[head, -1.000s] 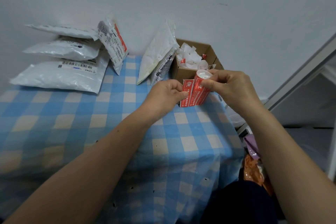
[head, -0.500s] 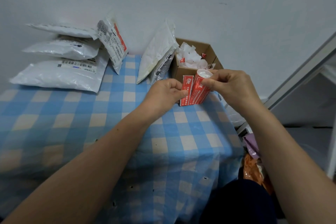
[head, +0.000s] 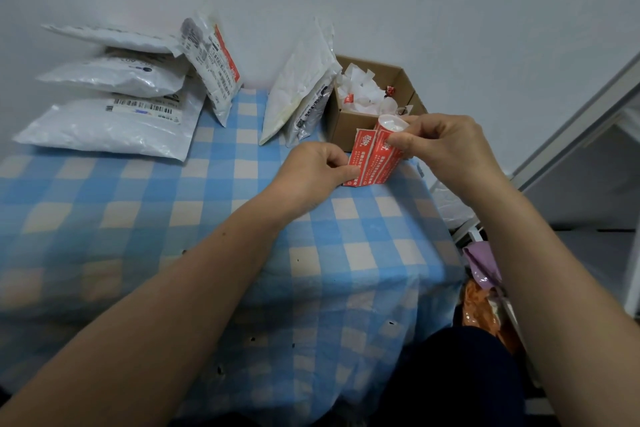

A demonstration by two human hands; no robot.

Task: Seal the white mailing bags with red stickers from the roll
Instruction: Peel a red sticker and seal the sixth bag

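Almost nothing has moved since a moment ago. Your two hands stay close together in front of the brown box [head: 349, 125], at the far right of the bench [head: 207, 218].

Your right hand [head: 446, 149] holds the roll [head: 379, 166] upright, with its grip curled round the top end. Your left hand [head: 311, 173] pinches the loose end of a red sticker [head: 360, 152] that sticks out from the left side of the roll. The white mailing bags [head: 104, 121] are well apart from your hands. Some are piled flat at the far left, one leans on the wall, and two lean beside the box.

I think you are peeling one sticker off. To do it well, hold the roll steady with your right grip. Pull the sticker slowly sideways with your left. Pinch only its edge, so the sticky side stays clean. Go slow, so it does not tear, or curl up and stick to itself. Watch that only one sticker comes away. When it is free, put the roll down. Then pick a bag that has no red sticker on its flap yet.
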